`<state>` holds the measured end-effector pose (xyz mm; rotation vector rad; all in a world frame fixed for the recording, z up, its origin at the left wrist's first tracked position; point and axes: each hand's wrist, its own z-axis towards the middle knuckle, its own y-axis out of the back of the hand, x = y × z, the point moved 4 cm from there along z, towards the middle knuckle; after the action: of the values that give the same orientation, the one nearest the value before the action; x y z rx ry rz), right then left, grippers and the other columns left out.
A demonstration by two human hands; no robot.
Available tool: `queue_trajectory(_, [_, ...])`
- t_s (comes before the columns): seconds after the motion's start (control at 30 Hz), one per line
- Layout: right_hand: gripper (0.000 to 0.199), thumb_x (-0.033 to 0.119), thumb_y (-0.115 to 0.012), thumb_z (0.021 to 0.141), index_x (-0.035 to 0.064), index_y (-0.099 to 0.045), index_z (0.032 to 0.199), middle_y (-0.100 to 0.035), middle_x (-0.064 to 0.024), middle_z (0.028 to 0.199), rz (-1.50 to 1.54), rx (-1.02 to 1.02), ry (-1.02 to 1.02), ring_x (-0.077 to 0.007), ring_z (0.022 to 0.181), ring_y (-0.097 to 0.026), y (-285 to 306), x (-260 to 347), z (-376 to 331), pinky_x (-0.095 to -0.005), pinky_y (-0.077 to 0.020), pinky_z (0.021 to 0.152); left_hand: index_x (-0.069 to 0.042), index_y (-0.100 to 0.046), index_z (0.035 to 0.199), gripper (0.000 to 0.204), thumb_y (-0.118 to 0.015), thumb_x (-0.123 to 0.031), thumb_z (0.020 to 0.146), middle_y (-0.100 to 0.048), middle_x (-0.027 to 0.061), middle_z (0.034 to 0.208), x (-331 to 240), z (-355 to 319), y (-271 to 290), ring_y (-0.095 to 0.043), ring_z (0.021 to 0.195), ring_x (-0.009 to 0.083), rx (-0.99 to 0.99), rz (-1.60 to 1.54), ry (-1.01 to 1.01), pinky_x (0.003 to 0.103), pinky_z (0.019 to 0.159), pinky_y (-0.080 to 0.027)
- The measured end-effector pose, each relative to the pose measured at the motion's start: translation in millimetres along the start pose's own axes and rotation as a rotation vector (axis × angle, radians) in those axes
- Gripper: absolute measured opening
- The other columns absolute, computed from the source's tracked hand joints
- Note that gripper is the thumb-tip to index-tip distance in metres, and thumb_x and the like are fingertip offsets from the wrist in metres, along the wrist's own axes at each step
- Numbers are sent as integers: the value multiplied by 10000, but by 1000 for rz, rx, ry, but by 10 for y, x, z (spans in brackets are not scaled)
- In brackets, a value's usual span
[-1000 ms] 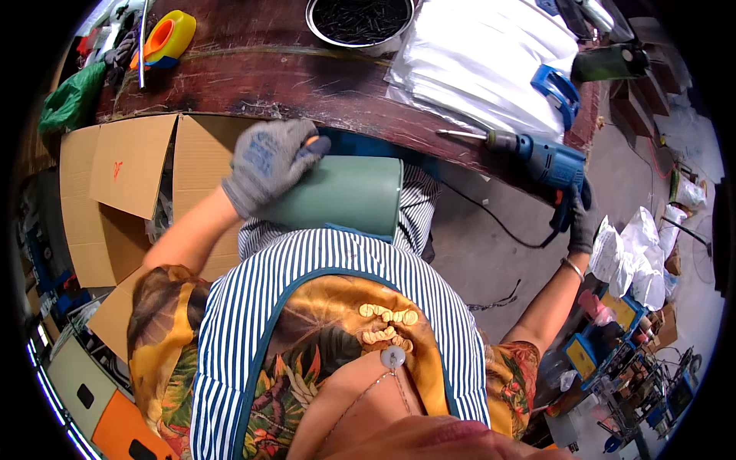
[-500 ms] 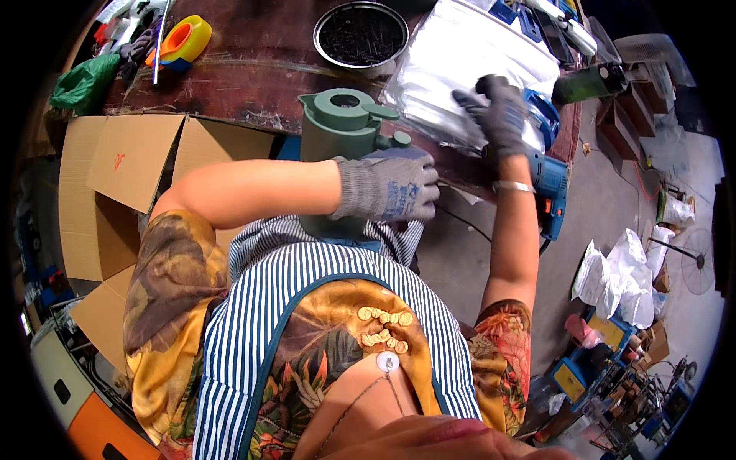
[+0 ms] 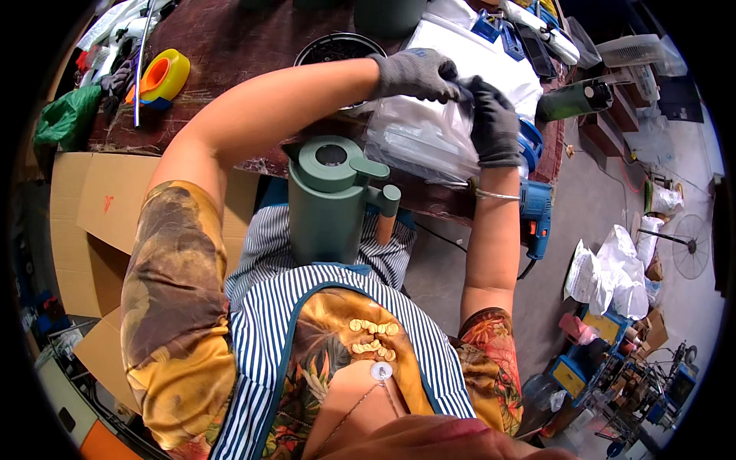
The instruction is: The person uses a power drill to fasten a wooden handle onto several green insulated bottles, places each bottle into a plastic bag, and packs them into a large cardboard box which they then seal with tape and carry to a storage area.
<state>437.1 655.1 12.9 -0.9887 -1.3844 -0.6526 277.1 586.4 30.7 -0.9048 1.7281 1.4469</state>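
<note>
A dark green thermos jug [image 3: 326, 222] with a lid and side handle stands upright on my lap against the striped apron. Both my gloved hands are over a stack of clear plastic bags [image 3: 418, 142] on the table. My left hand [image 3: 418, 75] has its fingers curled closed at the upper part of a bag. Close beside it, my right hand [image 3: 494, 123] bends its fingers in toward the same bag edge. Thin film bunches just below the fingertips; the exact pinch is partly hidden by the gloves. Neither hand touches the jug.
A round pan of small dark pieces [image 3: 337, 47] lies behind my left forearm. Yellow tape roll [image 3: 167, 75] and metal rod [image 3: 142, 69] are at left. A blue power drill [image 3: 537, 218] hangs at the table's right edge near a green bottle [image 3: 575, 101]. An open carton [image 3: 73, 230] stands left.
My left hand has left the jug and moved up and right to the bags. The right hand's spread fingers have closed in at the bag. The jug now shows fully on my lap.
</note>
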Motion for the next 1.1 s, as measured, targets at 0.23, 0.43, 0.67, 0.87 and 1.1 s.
queue_trajectory(0.23, [265, 315, -526, 1027, 59, -595, 1039, -639, -57, 844, 543, 121, -54, -180, 752, -634, 236, 264, -300, -362, -563, 741, -101, -560, 1203, 455, -635, -431, 899, -595, 167, 1149, -20, -438, 284, -613, 1067, 350, -660, 595, 45, 426, 899, -491])
queue_trajectory(0.43, [214, 236, -668, 947, 33, -644, 1011, -608, -8, 867, -221, 632, -308, -99, 763, -557, -145, 77, -1120, -251, -462, 719, -82, -567, 1226, 461, -723, -188, 806, -628, 138, 1158, 179, -1646, 682, -636, 1014, 341, -837, 1137, -488, 439, 886, -521])
queue_trajectory(0.67, [205, 115, -768, 786, 35, -684, 955, -637, -107, 905, -585, 681, 500, -272, 880, -610, -352, 121, -1570, -367, -477, 874, -78, -583, 1178, 394, -660, -5, 798, -618, 157, 1099, 219, -2931, -221, -625, 987, 339, -1084, 889, -357, 439, 840, -524])
queue_trajectory(0.87, [223, 106, -770, 776, 66, -679, 976, -647, -105, 897, -580, 517, 480, -312, 890, -629, 29, -696, -2205, -454, -428, 1033, -67, -609, 1097, 316, -617, -110, 785, -612, 156, 1084, 530, -3197, -1021, -601, 1011, 333, -603, 748, 5, 454, 918, -465])
queue_trajectory(1.1, [203, 133, -696, 885, -8, -673, 1030, -686, -114, 1016, -277, 400, -180, -223, 987, -648, 329, -1396, -3420, -383, -459, 995, -85, -640, 1215, 413, -719, -155, 815, -657, 140, 1130, -483, -2572, 47, -651, 1022, 289, -193, 363, -220, 393, 892, -522])
